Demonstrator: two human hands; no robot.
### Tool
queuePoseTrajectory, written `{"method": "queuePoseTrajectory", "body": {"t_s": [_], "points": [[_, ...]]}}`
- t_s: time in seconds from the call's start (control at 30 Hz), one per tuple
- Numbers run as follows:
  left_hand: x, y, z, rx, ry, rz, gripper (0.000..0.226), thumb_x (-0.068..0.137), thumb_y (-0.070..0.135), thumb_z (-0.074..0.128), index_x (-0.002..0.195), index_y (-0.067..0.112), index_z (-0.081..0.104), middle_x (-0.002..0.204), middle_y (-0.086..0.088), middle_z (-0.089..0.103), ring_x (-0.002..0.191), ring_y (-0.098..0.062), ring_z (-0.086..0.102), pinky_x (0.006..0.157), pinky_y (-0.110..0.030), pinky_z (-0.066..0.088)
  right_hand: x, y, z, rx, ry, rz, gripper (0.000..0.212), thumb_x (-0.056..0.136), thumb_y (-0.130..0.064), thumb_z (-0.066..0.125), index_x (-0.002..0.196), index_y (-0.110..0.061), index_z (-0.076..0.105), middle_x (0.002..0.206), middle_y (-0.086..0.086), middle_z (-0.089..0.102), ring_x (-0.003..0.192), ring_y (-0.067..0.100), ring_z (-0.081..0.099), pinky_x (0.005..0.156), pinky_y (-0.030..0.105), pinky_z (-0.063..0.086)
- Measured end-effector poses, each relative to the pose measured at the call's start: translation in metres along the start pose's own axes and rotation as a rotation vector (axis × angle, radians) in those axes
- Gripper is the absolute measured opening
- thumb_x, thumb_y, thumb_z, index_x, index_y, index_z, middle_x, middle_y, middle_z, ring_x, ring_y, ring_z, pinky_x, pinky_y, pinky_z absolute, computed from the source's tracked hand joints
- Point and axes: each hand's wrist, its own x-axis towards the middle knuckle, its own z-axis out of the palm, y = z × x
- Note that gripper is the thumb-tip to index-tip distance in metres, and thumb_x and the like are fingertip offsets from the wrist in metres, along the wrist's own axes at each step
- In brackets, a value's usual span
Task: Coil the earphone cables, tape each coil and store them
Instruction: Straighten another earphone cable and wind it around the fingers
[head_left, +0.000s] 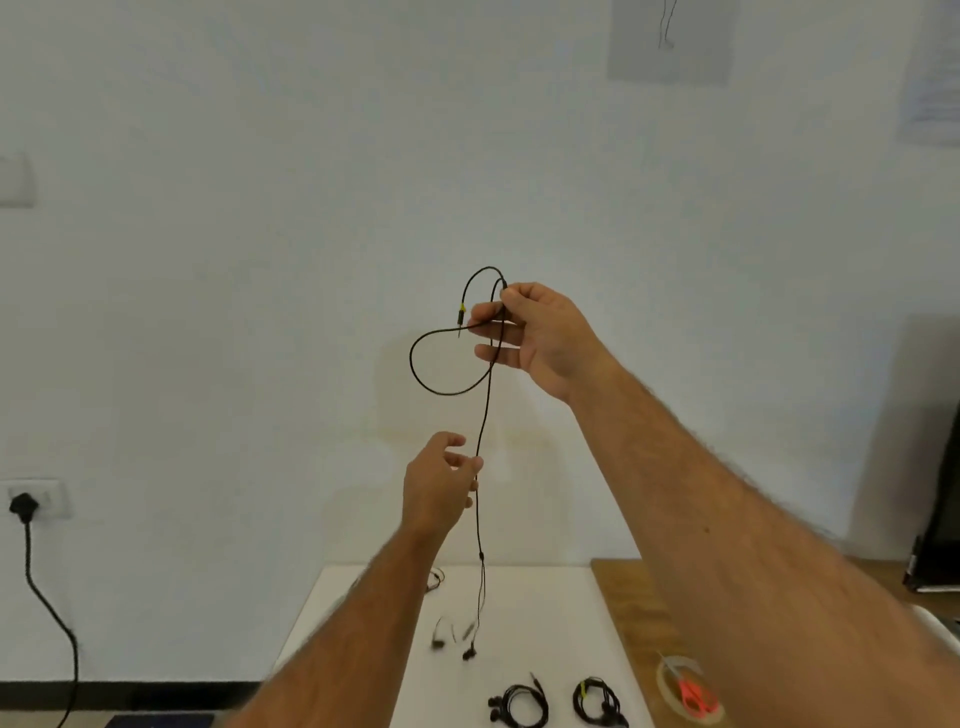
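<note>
My right hand (540, 338) is raised in front of the wall and pinches a black earphone cable (485, 415) near its plug end, which has a yellow mark. One loop of the cable hangs to the left of that hand. The rest drops straight down, and its earbuds (469, 653) dangle just above the white table (363, 613). My left hand (441, 486) is lower, with its fingertips closed lightly on the hanging cable. Two coiled black earphones (519, 705) (597, 701) lie at the table's near edge.
A clear tape roll (670, 680) with red-handled scissors (693, 693) on it sits on the wooden surface (628, 613) to the right. A black plug and cord (23, 504) hang from a wall socket at left. Dark equipment (940, 530) stands at far right.
</note>
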Motion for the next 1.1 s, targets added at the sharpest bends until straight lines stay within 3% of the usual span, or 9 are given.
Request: {"method": "queuePoseTrajectory", "body": {"t_s": [0.17,0.3,0.43,0.53,0.67,0.77,0.87,0.97,1.1], "points": [[0.000,0.041,-0.014,-0.014,-0.037,0.095,0.021,0.091,0.028,0.064,0.111,0.023,0.060,0.091,0.005,0.067,0.064,-0.008,0.067,0.054,-0.023,0.049,-0.005,-0.021,0.003,-0.056,-0.019,0.007,0.014,0.105,-0.015,0.042,0.094,-0.012,0.051,0.090,0.009,0.072,0.084,0.027,0.072,0.065,0.037,0.057],[-0.002,0.073,-0.029,-0.103,-0.092,0.159,0.013,0.092,0.023,0.060,0.105,0.022,0.065,0.093,0.000,0.069,0.059,-0.007,0.064,0.051,-0.018,0.042,-0.010,-0.032,0.005,-0.199,-0.028,0.063,0.013,0.103,-0.017,0.044,0.093,-0.013,0.052,0.077,0.006,0.066,0.062,0.020,0.066,0.052,0.029,0.049],[-0.005,0.091,-0.047,-0.238,-0.103,0.110,0.013,0.093,0.012,0.057,0.102,0.017,0.065,0.095,-0.005,0.070,0.059,-0.011,0.059,0.049,-0.023,0.040,-0.015,-0.032,0.003,-0.458,-0.057,0.104,0.013,0.101,-0.017,0.047,0.092,-0.012,0.055,0.066,0.002,0.057,0.051,0.014,0.051,0.043,0.024,0.035],[-0.003,0.098,-0.055,-0.231,-0.055,0.107,0.013,0.093,0.011,0.055,0.096,0.015,0.067,0.083,-0.004,0.068,0.057,-0.011,0.053,0.049,-0.024,0.038,-0.017,-0.034,0.003,-0.603,-0.044,0.092,0.016,0.101,-0.021,0.048,0.097,-0.010,0.059,0.068,0.003,0.058,0.051,0.012,0.049,0.043,0.022,0.031],[0.000,0.106,-0.059,-0.231,-0.001,0.112,0.017,0.095,0.020,0.056,0.092,0.013,0.071,0.071,-0.001,0.060,0.057,-0.012,0.046,0.049,-0.023,0.037,-0.018,-0.039,-0.001,-0.985,0.022,0.084,0.038,0.089,-0.052,0.063,0.102,-0.016,0.061,0.087,0.005,0.069,0.063,0.013,0.057,0.046,0.023,0.036],[0.004,0.111,-0.063,-0.169,0.031,0.139,0.023,0.096,0.024,0.054,0.087,0.014,0.073,0.063,0.002,0.051,0.053,-0.009,0.043,0.051,-0.022,0.036,-0.021,-0.040,-0.013,-1.233,0.034,0.161,0.045,0.079,-0.046,0.077,0.105,-0.014,0.059,0.092,0.006,0.068,0.070,0.014,0.063,0.050,0.024,0.041],[0.006,0.118,-0.064,-0.092,0.038,0.172,0.021,0.094,0.023,0.056,0.088,0.016,0.075,0.061,0.007,0.054,0.056,-0.006,0.048,0.057,-0.022,0.039,-0.025,-0.041,-0.026,-1.097,-0.009,0.303,0.041,0.080,-0.037,0.079,0.106,-0.012,0.061,0.093,0.006,0.067,0.063,0.013,0.065,0.049,0.023,0.045],[0.006,0.124,-0.062,-0.033,0.034,0.231,0.018,0.093,0.024,0.057,0.098,0.021,0.074,0.084,0.007,0.069,0.075,-0.006,0.060,0.072,-0.023,0.049,-0.025,-0.039,-0.033,-1.097,-0.034,0.269,0.024,0.085,-0.029,0.075,0.097,-0.012,0.064,0.087,0.003,0.068,0.068,0.016,0.070,0.056,0.023,0.048],[0.010,0.121,-0.060,0.142,0.005,0.218,0.019,0.094,0.027,0.055,0.096,0.022,0.073,0.084,0.003,0.070,0.078,-0.014,0.062,0.075,-0.032,0.051,-0.024,-0.041,-0.039,-0.900,0.044,0.153,0.013,0.091,-0.018,0.065,0.088,-0.005,0.066,0.066,0.003,0.053,0.046,0.013,0.043,0.049,0.025,0.042]]}}
